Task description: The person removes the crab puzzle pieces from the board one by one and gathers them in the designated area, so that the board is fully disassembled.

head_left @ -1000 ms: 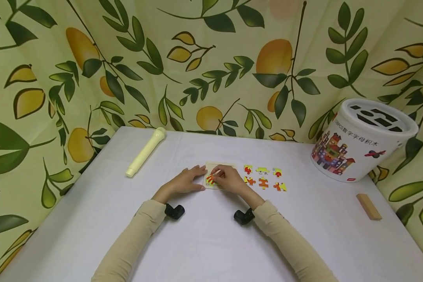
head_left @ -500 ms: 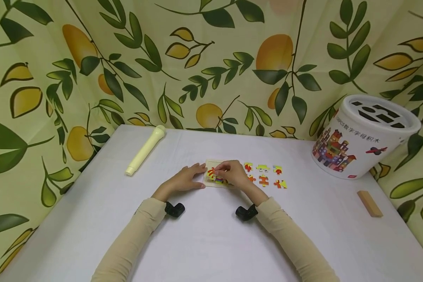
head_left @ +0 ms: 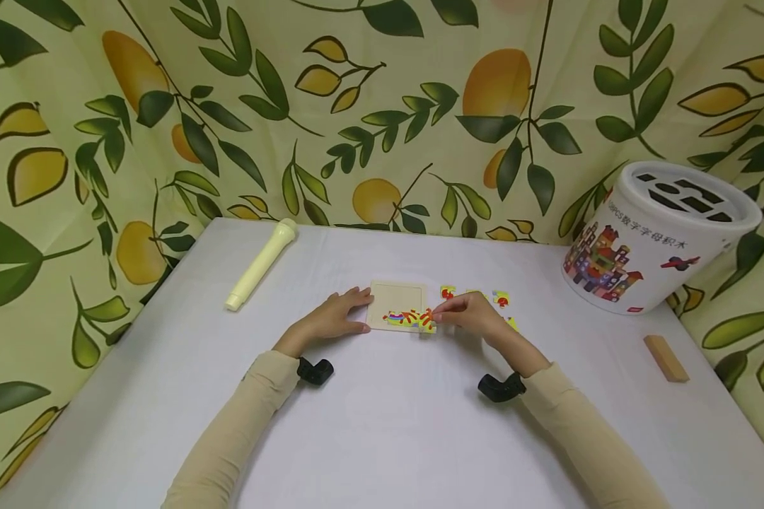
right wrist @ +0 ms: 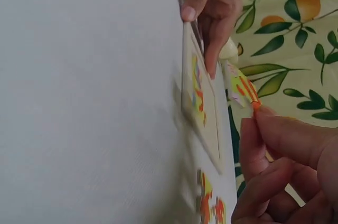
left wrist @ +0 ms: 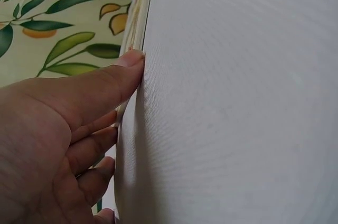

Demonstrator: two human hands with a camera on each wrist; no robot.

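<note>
My left hand rests at the left side of a shallow wooden puzzle tray, thumb and fingertips touching its edge. Yellow, red and purple puzzle pieces lie along the tray's near side. Over the tray's near right corner, my right hand pinches a yellow puzzle piece with red stripes between thumb and finger. The right wrist view shows this piece raised off the tray. Loose puzzle pieces lie right of the tray, some hidden behind my right hand.
A cream microphone-shaped stick lies at the back left. At the back right stands a white printed bucket with a slotted lid. A small wooden block lies near the table's right edge. A patterned curtain hangs behind the table.
My right hand has moved right from over the tray, carrying the striped puzzle piece to its near right corner. More of the tray's bare base shows. My left hand stays at its left edge.
</note>
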